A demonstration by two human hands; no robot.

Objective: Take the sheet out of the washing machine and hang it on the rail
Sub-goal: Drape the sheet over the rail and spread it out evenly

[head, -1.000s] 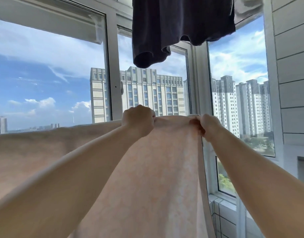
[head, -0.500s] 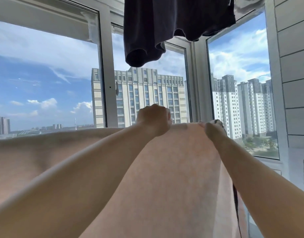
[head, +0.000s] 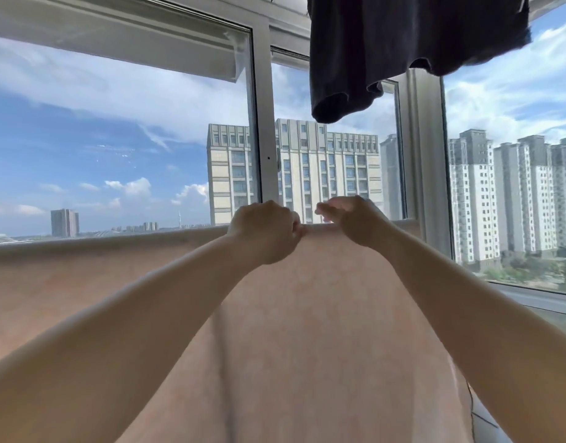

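The peach sheet (head: 307, 314) is out of the washer, stretched across the near view below the window. The left hand (head: 264, 230) has a clenched grip on its top edge; the right hand (head: 355, 219) pinches just beside. The rail isn't visible, so hanging appears unfinished.

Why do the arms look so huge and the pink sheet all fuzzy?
Head view: the wide-angle lens stretches whatever is near, so the forearms balloon; the pale pink sheet is close and smeared soft; bright sky backlights the dark hanging garment almost to silhouette; the left hand and right hand look slightly blurred.
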